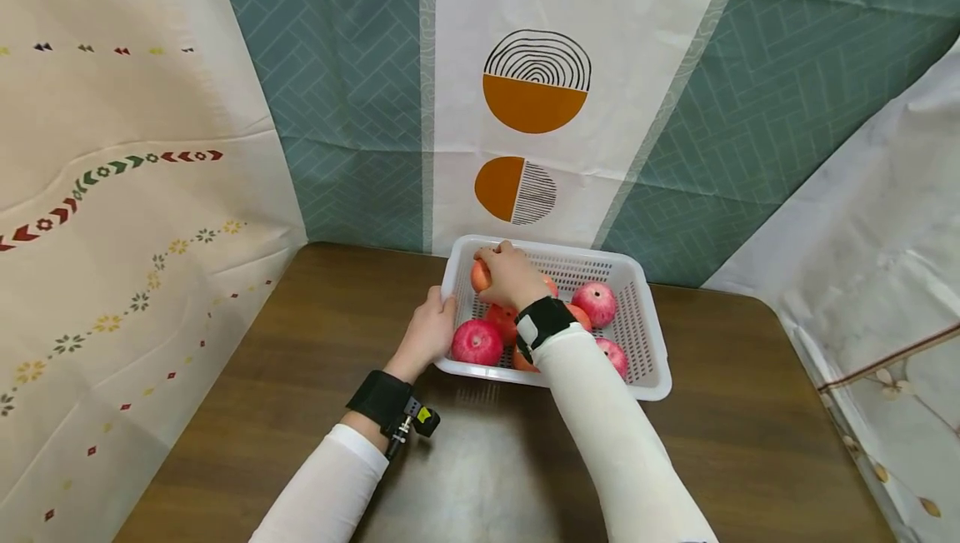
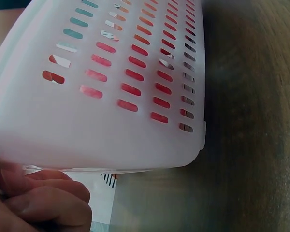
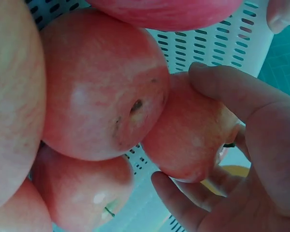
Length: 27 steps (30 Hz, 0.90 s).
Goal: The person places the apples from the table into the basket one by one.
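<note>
A white slotted plastic basket (image 1: 555, 249) stands at the back of the table with several apples in it. My left hand (image 1: 429, 328) grips the basket's left rim, its fingers curled at the edge in the left wrist view. Inside the basket's left rear corner, my right hand (image 1: 515, 276) holds an orange-red apple (image 1: 481, 276) between thumb and fingers. The right wrist view has this held apple (image 3: 186, 133) against a larger red apple (image 3: 104, 87). A deep pink apple (image 1: 477, 342) lies in the front left corner. The right forearm hides some of the fruit.
Pinkish apples (image 1: 595, 304) lie in the basket's right half. The brown wooden table (image 1: 750, 418) extends on both sides, with a bright reflection near its front. A patterned cloth (image 1: 360, 110) hangs right behind the basket, and pale cloths (image 1: 150, 276) hang at the sides.
</note>
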Each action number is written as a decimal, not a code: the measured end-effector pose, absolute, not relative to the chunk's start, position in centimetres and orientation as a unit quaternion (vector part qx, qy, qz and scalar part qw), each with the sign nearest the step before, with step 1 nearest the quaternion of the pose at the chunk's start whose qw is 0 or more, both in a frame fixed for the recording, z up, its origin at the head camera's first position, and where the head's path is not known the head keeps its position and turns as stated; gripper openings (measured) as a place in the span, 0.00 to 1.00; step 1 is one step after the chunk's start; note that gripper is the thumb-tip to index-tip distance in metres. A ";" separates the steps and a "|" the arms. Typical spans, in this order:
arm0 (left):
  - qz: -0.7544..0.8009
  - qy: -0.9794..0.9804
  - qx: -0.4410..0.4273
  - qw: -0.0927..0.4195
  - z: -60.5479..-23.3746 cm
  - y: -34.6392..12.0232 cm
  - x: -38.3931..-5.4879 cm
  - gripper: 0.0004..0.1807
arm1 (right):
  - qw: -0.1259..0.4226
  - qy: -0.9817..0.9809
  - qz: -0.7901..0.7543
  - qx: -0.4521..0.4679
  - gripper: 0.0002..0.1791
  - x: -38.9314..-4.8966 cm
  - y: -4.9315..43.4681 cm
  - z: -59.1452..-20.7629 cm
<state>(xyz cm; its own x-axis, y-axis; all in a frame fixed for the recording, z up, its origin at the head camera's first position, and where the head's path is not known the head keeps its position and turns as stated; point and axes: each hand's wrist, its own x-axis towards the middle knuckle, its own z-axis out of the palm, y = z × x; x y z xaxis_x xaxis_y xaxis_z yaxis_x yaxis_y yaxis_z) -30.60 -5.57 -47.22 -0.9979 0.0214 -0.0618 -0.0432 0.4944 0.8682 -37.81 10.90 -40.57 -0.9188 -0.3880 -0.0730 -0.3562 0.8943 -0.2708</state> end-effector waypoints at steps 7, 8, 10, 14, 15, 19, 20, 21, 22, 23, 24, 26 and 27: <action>0.504 0.863 0.000 0.033 -47.0 -5.4 -30.7 0.25 | 0.080 0.975 -0.091 -0.187 0.41 -38.4 10.4 -41.0; 0.504 0.863 0.000 0.034 -47.0 -5.4 -30.7 0.25 | 0.084 0.976 -0.083 -0.184 0.41 -38.5 10.4 -41.1; 0.503 0.864 0.000 0.034 -46.9 -5.4 -30.6 0.24 | 0.088 0.978 -0.070 -0.179 0.42 -38.6 10.3 -41.4; 0.498 0.866 0.002 0.035 -46.9 -5.4 -30.7 0.24 | 0.089 0.980 -0.041 -0.173 0.38 -38.7 10.2 -42.2; 0.497 0.867 0.002 0.035 -46.9 -5.4 -30.7 0.24 | 0.086 0.980 -0.038 -0.174 0.36 -38.7 10.2 -42.3; 0.495 0.868 0.003 0.033 -46.8 -5.4 -30.7 0.24 | 0.080 0.981 -0.033 -0.173 0.37 -38.5 10.2 -42.3; 0.495 0.868 0.004 0.033 -46.8 -5.4 -30.8 0.24 | 0.080 0.981 -0.034 -0.173 0.38 -38.4 10.3 -42.3; 0.497 0.867 0.005 0.034 -46.8 -5.3 -30.7 0.24 | 0.082 0.981 -0.034 -0.172 0.39 -38.4 10.4 -42.2; 0.497 0.867 0.006 0.035 -46.8 -5.3 -30.7 0.24 | 0.086 0.981 -0.032 -0.170 0.40 -38.3 10.4 -42.2; 0.497 0.867 0.007 0.036 -46.8 -5.2 -30.8 0.24 | 0.089 0.981 -0.033 -0.169 0.41 -38.2 10.5 -42.1; 0.497 0.867 0.008 0.037 -46.8 -5.2 -30.8 0.25 | 0.092 0.981 -0.034 -0.169 0.41 -38.2 10.5 -41.9; 0.494 0.869 0.009 0.035 -46.9 -5.2 -30.9 0.25 | 0.094 0.980 -0.043 -0.171 0.42 -37.9 10.7 -41.6; 0.492 0.870 0.010 0.033 -46.9 -5.2 -31.0 0.25 | 0.096 0.979 -0.051 -0.171 0.42 -37.8 10.8 -41.3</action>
<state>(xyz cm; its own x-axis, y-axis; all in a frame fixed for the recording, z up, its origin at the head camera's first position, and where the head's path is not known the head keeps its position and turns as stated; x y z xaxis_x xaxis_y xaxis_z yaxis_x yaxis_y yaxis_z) -30.99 -5.21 -46.91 -0.9976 0.0504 -0.0482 -0.0154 0.5157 0.8566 -37.80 10.82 -41.34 -0.9233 -0.3445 -0.1699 -0.3251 0.9364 -0.1321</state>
